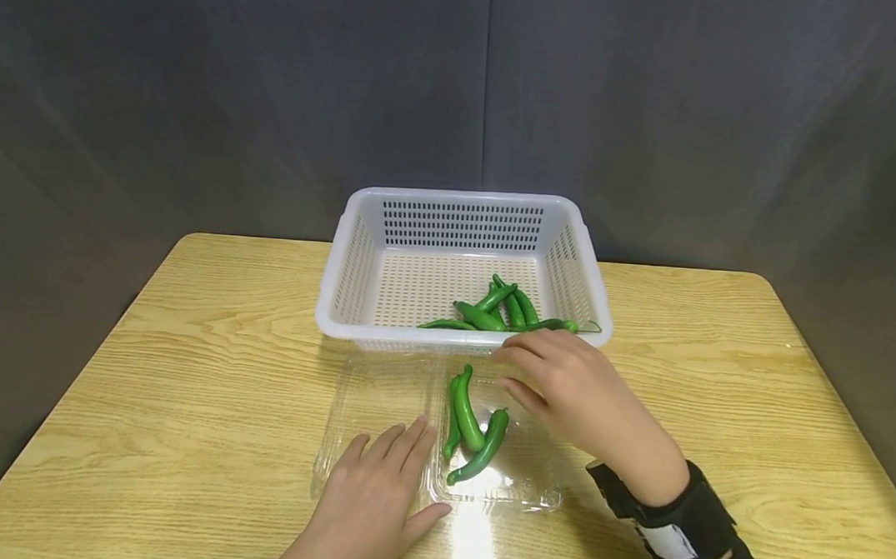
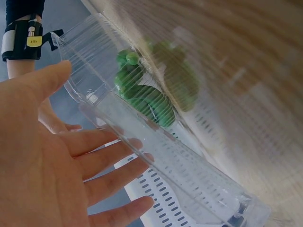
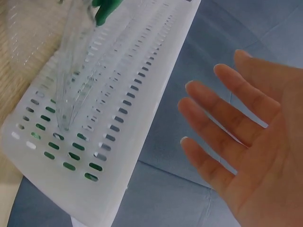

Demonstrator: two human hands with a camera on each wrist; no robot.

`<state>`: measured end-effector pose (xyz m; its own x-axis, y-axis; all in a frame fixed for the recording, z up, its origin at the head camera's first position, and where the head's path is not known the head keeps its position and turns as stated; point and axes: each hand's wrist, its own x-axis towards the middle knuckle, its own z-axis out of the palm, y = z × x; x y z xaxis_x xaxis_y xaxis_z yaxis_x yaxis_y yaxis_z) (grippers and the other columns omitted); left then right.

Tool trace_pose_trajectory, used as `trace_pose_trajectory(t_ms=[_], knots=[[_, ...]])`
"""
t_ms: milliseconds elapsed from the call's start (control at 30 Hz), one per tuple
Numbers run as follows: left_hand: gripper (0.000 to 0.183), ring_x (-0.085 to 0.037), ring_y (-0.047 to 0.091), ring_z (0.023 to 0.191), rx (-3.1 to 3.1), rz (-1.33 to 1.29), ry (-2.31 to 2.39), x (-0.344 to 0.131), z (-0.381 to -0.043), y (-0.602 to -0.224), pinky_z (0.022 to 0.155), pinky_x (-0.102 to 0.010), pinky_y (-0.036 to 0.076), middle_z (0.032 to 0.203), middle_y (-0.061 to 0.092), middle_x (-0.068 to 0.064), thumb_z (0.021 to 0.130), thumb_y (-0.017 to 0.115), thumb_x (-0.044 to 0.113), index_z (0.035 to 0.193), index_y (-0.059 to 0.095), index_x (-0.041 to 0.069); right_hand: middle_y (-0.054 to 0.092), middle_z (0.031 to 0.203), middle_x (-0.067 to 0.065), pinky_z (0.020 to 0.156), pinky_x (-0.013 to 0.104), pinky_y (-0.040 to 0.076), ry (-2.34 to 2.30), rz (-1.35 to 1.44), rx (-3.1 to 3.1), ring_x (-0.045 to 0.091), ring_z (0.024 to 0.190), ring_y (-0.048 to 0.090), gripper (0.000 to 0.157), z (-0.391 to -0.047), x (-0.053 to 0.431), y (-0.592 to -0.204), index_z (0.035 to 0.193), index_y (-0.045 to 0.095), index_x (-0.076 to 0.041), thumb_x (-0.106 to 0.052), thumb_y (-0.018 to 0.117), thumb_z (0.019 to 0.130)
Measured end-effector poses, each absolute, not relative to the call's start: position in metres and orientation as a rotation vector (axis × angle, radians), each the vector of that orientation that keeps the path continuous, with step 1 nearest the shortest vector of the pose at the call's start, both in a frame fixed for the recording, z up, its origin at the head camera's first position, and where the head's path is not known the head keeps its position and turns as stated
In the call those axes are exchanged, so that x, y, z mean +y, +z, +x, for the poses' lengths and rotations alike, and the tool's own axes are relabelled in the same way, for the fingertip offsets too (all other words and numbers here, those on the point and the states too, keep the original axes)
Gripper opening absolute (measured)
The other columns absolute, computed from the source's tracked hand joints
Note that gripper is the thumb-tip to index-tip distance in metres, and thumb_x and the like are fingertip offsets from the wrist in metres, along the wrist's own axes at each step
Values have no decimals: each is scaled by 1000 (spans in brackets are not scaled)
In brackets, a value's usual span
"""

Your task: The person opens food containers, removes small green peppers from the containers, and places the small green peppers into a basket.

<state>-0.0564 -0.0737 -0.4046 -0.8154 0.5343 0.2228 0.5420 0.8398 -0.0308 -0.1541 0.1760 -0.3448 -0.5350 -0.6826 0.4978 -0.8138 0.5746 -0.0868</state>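
Note:
A clear plastic clamshell box (image 1: 522,479) lies unfolded on the table, its two halves side by side. Three green chili peppers (image 1: 466,409) rest in its right half. My left hand (image 1: 375,489) reaches over the near part of the box with fingers straight; in the left wrist view its fingertips (image 2: 142,158) are right at the clear plastic wall. Above the right half, close to the basket's near rim, my right hand (image 1: 571,389) hovers with relaxed, spread fingers and nothing between them. The right wrist view also shows that palm (image 3: 265,137) bare.
Behind the box stands a white perforated basket (image 1: 460,337), with several green chili peppers (image 1: 503,307) heaped toward its near right corner. The wooden table (image 1: 188,385) ends at a dark grey padded wall (image 1: 275,105).

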Motion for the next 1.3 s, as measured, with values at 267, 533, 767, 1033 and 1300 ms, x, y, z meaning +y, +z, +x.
trace_pose_trajectory(t_ms=[267, 533, 767, 1033, 1300], knots=[[75, -26, 61, 117, -2786, -833, -49, -74, -56, -405, 90, -49, 53, 139, 58, -10, 89, 60, 62, 136, 57, 3, 70, 105, 3, 94, 40, 51, 417, 1222, -2475, 22, 101, 66, 31, -149, 170, -347, 111, 72, -10, -22, 80, 84], [75, -25, 60, 117, -2774, -832, -52, -74, -56, -405, 90, -48, 53, 138, 58, -10, 89, 60, 61, 136, 57, 3, 71, 104, 1, 90, 41, 53, 389, 1240, -2555, 22, 97, 67, 39, -149, 170, -354, 109, 72, -9, -26, 86, 77], [75, -25, 61, 116, -2757, -833, -55, -74, -56, -406, 89, -48, 54, 137, 59, -11, 89, 61, 61, 135, 58, 3, 71, 100, 1, 86, 37, 55, 441, 1286, -2614, 19, 92, 68, 36, -151, 170, -359, 105, 73, -9, -21, 87, 74], [75, -26, 61, 117, -2765, -837, -62, -74, -56, -405, 89, -49, 54, 138, 59, -11, 89, 60, 61, 135, 58, 2, 70, 102, 2, 83, 35, 56, 463, 1274, -2742, 18, 91, 67, 40, -151, 169, -362, 107, 73, -9, -18, 88, 71], [75, -26, 61, 117, -2767, -841, -60, -75, -56, -406, 89, -49, 54, 137, 59, -11, 89, 60, 62, 135, 58, 3, 71, 100, 2, 81, 35, 56, 492, 1292, -2823, 18, 90, 67, 37, -152, 165, -369, 106, 73, -10, -15, 88, 72]])
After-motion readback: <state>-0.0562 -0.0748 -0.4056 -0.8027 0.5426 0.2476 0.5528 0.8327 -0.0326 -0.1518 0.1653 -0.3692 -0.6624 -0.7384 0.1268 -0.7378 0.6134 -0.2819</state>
